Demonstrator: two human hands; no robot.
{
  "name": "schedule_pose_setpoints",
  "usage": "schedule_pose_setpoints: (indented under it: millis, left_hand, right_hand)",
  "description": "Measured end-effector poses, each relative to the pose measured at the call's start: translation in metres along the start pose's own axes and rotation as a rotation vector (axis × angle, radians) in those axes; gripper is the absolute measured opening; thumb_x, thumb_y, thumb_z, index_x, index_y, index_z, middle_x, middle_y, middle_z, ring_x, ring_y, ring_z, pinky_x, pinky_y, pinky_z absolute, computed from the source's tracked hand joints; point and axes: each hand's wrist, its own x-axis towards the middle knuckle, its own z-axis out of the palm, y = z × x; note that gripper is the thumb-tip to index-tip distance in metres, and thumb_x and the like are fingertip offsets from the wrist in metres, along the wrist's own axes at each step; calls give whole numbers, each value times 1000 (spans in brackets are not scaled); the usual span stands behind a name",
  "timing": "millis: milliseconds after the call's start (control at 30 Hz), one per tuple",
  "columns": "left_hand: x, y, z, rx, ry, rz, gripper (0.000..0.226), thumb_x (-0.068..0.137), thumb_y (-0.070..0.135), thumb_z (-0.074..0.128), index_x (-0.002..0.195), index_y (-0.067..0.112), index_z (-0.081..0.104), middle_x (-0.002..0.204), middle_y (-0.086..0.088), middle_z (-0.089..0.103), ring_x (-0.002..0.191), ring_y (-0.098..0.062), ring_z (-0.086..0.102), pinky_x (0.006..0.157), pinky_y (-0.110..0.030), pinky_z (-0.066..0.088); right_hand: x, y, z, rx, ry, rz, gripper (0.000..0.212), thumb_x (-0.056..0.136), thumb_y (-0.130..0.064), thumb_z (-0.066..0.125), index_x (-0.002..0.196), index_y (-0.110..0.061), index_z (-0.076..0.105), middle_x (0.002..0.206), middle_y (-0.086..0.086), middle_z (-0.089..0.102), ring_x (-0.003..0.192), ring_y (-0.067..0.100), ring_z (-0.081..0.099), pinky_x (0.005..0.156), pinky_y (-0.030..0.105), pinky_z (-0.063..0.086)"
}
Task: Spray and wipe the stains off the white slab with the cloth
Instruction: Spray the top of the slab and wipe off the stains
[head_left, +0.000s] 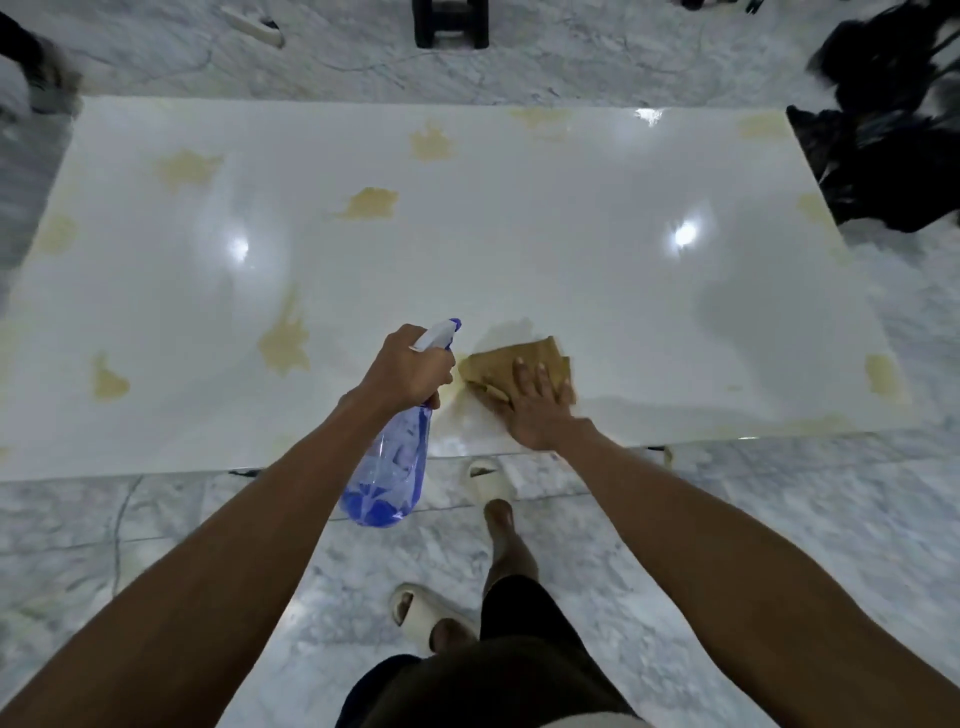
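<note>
Two hands: mine, both busy.
Left hand (410, 366): fingers curled round my bottle (392, 467).
Right hand (537, 410): fingers flat, pressing cloth (506, 364) on slab (519, 234).
Stains (285, 340): yellow, scattered.

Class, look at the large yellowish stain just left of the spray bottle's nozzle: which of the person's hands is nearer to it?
Left. The left hand, gripping the spray bottle, is just right of that stain. The right hand presses the cloth farther right.

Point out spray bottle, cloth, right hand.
spray bottle (397, 457): head view, clear blue body.
cloth (498, 364): head view, bare tan part beyond the fingers.
right hand (540, 410): head view, back of hand.
</note>
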Motion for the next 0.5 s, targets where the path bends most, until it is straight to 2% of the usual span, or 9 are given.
schedule_pose_setpoints:
  millis: [67, 133, 167, 233, 333, 500]
  left_hand:
    - [-17, -3, -6, 7, 13, 4, 45, 70, 19, 52, 95, -18, 61, 74, -16, 70, 38, -22, 55, 57, -34, 50]
    - [-31, 0, -15, 1, 25, 20, 41, 76, 18, 54, 95, -18, 61, 73, -15, 69, 37, -21, 55, 57, -34, 49]
    - [-36, 2, -21, 5, 37, 29, 37, 83, 17, 56, 95, -18, 61, 75, -17, 69, 36, -21, 54, 55, -32, 48]
    - [-44, 7, -32, 32, 58, 57, 35, 91, 18, 55, 96, -16, 62, 80, -20, 71, 37, -21, 55, 52, -30, 48]
    - [-50, 19, -49, 48, 89, 111, 39, 92, 24, 53, 95, -13, 66, 86, -23, 74, 39, -23, 58, 53, -31, 51]
    - [-49, 40, -76, 16, 122, 140, 40, 92, 26, 53, 97, -12, 65, 82, -22, 71, 43, -27, 58, 53, -32, 51]
  right_hand:
    - [-2, -8, -39, 363, -42, 93, 64, 99, -63, 28, 154, -29, 31, 159, 11, 31, 148, 37, 26, 118, 58, 20]
    - [-18, -16, -72, 774, 75, 75, 54, 103, -52, 33, 132, -13, 56, 129, 14, 58, 124, 32, 53, 107, 45, 40]
    - [-28, -23, -85, 962, 138, 42, 44, 106, -44, 34, 120, -12, 62, 117, 12, 63, 112, 29, 58, 95, 38, 45]
    - [-42, -37, -106, 1335, 225, -42, 39, 107, -38, 33, 113, -14, 64, 115, 6, 67, 109, 25, 61, 89, 33, 49]
    - [-44, -64, -126, 1848, 160, -210, 50, 104, -45, 34, 133, -14, 60, 133, 11, 63, 114, 27, 62, 99, 42, 50]
    - [-28, -111, -153, 2070, 65, -255, 58, 101, -48, 38, 144, -11, 51, 142, 16, 55, 120, 32, 56, 110, 47, 41]
